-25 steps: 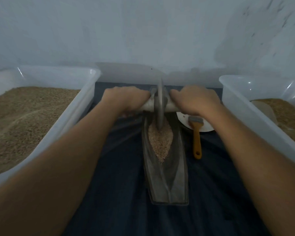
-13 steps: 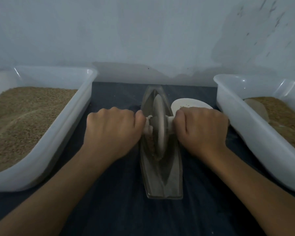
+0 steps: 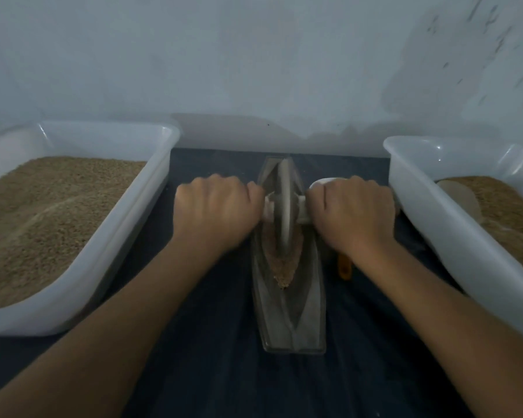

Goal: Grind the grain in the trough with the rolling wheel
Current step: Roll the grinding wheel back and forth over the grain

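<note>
1. Two bare forearms reach in from the near edge, one on each side, over a dark blue cloth that covers the desk.
2. The near end of the trough, a long boat-shaped metal channel, lies lengthwise on the cloth between the arms; this near part is bare metal.
3. Grain lies in the trough's middle groove, tapering to a point toward the viewer.
4. Just right of the trough, an orange handle pokes out from under the right wrist; what it belongs to is hidden.
5. The wheel, a thin metal disc standing on edge, sits in the trough's groove with its lower rim in the grain, past the trough's middle toward the far end.
6. The left hand is clenched in a fist around the left end of the pale axle, knuckles up.
7. The right hand is clenched the same way around the right end of the axle, close beside the wheel.
8. A white dish peeks out behind the right hand, mostly hidden.
9. A large white tub stands on the left, full of brown grain.
10. A second white tub stands on the right, also holding grain, with a pale rounded scoop resting in it.
11. The trough's far tip lies just short of a pale, scuffed wall behind everything.
</note>
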{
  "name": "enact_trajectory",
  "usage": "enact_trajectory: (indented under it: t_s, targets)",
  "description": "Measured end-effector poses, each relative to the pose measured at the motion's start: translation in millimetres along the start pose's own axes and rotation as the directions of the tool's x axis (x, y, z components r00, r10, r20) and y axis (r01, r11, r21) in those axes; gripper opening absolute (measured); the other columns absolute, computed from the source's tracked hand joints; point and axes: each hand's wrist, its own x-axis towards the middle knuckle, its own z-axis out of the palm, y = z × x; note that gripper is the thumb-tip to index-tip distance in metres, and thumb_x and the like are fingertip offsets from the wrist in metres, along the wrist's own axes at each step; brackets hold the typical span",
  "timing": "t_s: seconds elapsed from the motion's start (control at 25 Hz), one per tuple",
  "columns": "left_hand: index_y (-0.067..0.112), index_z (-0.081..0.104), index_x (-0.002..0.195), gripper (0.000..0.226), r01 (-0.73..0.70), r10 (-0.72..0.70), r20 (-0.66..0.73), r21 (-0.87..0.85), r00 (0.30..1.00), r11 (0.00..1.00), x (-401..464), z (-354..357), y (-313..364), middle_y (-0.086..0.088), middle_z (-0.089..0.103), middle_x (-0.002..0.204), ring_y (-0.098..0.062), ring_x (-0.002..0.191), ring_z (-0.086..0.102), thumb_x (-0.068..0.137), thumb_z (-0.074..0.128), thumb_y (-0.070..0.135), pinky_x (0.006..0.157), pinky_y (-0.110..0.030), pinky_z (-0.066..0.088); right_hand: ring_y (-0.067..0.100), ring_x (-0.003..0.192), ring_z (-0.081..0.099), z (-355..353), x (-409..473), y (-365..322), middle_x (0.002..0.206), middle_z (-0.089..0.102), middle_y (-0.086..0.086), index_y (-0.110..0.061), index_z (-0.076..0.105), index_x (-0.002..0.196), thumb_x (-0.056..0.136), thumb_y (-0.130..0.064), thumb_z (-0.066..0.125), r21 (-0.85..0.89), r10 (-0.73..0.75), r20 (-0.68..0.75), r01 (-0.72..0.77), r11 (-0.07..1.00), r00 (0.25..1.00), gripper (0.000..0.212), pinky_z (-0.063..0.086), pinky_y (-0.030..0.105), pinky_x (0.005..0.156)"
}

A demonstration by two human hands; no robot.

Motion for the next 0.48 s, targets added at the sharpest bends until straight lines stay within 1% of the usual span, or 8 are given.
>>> enact_trajectory:
  t_s: [0.04,0.08,0.16,0.24,0.32,0.4,0.44,0.48]
  targets:
    - [0.023,0.049,0.089,0.064,-0.022,0.021,-0.031,-0.022,0.999,1.000,-23,-6,2,0.004,0.038,0.070,-0.020,0.061,0.041,0.100,-0.014,0.030,0.055,-0.033,0.027,0.014,0.041,0.029,-6,-22,1,0.048,0.038,-0.004,-0.020,0.044,0.051,0.099,-0.037,0.026,0.043,-0.044,-0.096,0.048,0.998,0.994,0.054,0.016,0.025,0.048]
    - [0.025,0.046,0.085,0.061,-0.034,0.033,-0.037,-0.039,0.999,0.999,-39,-10,2,0.007,0.038,0.066,-0.017,0.055,0.040,0.105,-0.010,0.036,0.053,-0.032,0.029,0.016,0.040,0.031,-13,-35,5,0.049,0.039,-0.004,-0.019,0.045,0.053,0.102,-0.035,0.029,0.089,-0.104,-0.155,0.119,0.989,0.982,0.053,0.019,0.026,0.047]
    - [0.028,0.042,0.079,0.051,-0.021,0.021,-0.036,-0.020,0.999,1.000,-51,-14,2,0.010,0.040,0.062,-0.013,0.049,0.038,0.110,0.004,0.042,0.051,-0.032,0.031,0.018,0.043,0.035,-20,-47,10,0.052,0.042,-0.003,-0.018,0.047,0.058,0.104,-0.033,0.032,0.123,-0.186,-0.201,0.213,0.969,0.962,0.050,0.021,0.027,0.047]
    - [0.025,0.043,0.081,0.057,-0.027,0.027,0.005,0.058,1.000,0.998,-44,-15,3,0.008,0.039,0.064,-0.015,0.051,0.033,0.103,-0.008,0.039,0.052,-0.030,0.023,0.017,0.041,0.035,-20,-41,7,0.050,0.041,-0.004,-0.019,0.046,0.056,0.103,-0.034,0.032,0.081,-0.166,-0.170,0.182,0.980,0.971,0.052,0.015,0.024,0.049]
    - [0.022,0.051,0.088,0.069,-0.006,0.004,0.046,0.045,0.999,0.999,-16,-8,3,0.003,0.045,0.071,-0.019,0.057,0.037,0.087,-0.017,0.035,0.055,-0.030,0.021,0.014,0.040,0.032,-8,-15,3,0.048,0.039,-0.004,-0.019,0.044,0.051,0.099,-0.040,0.023,-0.019,-0.091,-0.077,0.090,0.996,0.993,0.057,0.011,0.025,0.051]
    - [0.019,0.062,0.101,0.075,0.042,-0.039,0.144,-0.018,0.989,0.999,29,4,-3,-0.009,0.064,0.096,-0.031,0.081,0.059,0.084,-0.006,0.045,0.066,-0.036,0.032,0.017,0.052,0.039,8,26,7,0.061,0.046,0.001,-0.018,0.050,0.064,0.089,-0.047,0.005,-0.084,-0.094,0.144,0.106,0.991,0.985,0.059,0.017,0.030,0.051]
    - [0.019,0.062,0.104,0.067,0.105,-0.086,0.254,-0.061,0.963,0.993,52,5,-7,-0.014,0.067,0.112,-0.035,0.096,0.061,0.088,0.005,0.051,0.074,-0.041,0.034,0.020,0.060,0.044,12,46,12,0.072,0.050,0.004,-0.018,0.052,0.076,0.086,-0.047,0.001,-0.072,-0.117,0.297,0.145,0.987,0.948,0.060,0.021,0.033,0.053]
    - [0.020,0.058,0.102,0.059,0.152,-0.109,0.357,-0.095,0.928,0.984,72,4,-8,-0.015,0.066,0.123,-0.036,0.102,0.059,0.086,0.013,0.055,0.080,-0.044,0.034,0.022,0.067,0.047,14,64,16,0.081,0.051,0.006,-0.018,0.053,0.087,0.089,-0.045,0.005,-0.036,-0.117,0.440,0.148,0.988,0.891,0.056,0.024,0.036,0.055]
